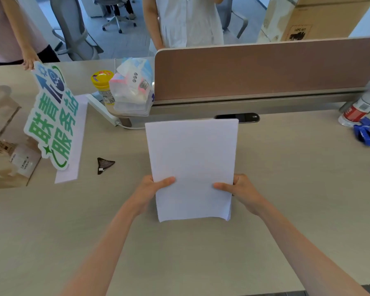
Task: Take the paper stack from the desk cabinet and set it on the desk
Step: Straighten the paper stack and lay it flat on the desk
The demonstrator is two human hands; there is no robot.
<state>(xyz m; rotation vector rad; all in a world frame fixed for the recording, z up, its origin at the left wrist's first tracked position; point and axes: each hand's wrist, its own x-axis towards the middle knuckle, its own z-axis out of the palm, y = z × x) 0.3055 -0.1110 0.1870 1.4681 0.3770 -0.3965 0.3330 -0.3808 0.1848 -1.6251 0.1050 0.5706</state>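
A white paper stack (192, 159) is held over the middle of the beige desk (297, 189), its long side running away from me. My left hand (152, 193) grips its left edge near the bottom, thumb on top. My right hand (241, 193) grips the right edge the same way. The stack's near end curls slightly above the desktop; whether the far end touches the desk I cannot tell. The desk cabinet is out of view.
A brown divider panel (265, 69) runs behind the stack. A green-lettered sign (51, 116), a cardboard box (2, 133) and a black wrapper (104, 165) lie to the left; a yellow-lidded jar (103, 84) and tissue packs (132, 88) behind. A bottle (359, 107) and blue clips (367, 133) sit right. Two people stand beyond.
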